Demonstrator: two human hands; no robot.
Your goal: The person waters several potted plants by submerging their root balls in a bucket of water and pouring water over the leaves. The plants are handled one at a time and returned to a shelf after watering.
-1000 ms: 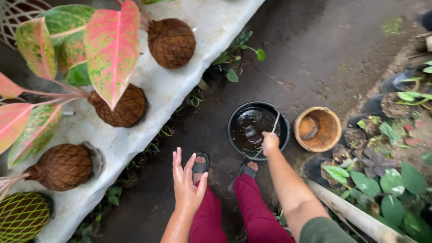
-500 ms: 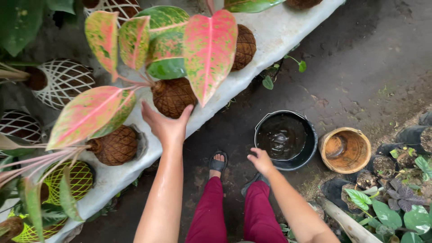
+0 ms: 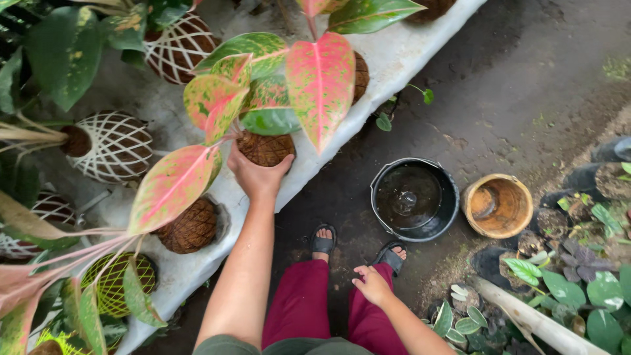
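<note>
Two hands in view, both the person's own: left hand (image 3: 257, 172) cupped around the near side of one brown fibre-wrapped root ball (image 3: 266, 148), fingers spread on its lower half; right hand (image 3: 372, 285) loose and empty, fingers relaxed, hanging above the right knee of the maroon trousers (image 3: 309, 306). One grasped ball, sitting at the front edge of the pale stone bench (image 3: 394, 56), carrying a plant with pink-and-green leaves (image 3: 320, 85). Two further bare brown balls counted: one to the left near the bench edge (image 3: 189, 227), one partly behind the large pink leaf (image 3: 359, 75). Two balls in white netting (image 3: 117, 146) (image 3: 177, 45), towards the back of the bench. One ball in yellow-green netting (image 3: 113, 283), lower left; more netted ones are cut by the frame edge, so the count there is uncertain. One black bucket (image 3: 414, 198) holding dark water, standing on the ground just ahead of the feet. One round tan pot (image 3: 497, 205), just beside the bucket on its right. Two black sandals (image 3: 323, 240) (image 3: 392, 255) on the dark earth floor. One cluster of small green-leaved plants (image 3: 578, 289), at the right edge.
</note>
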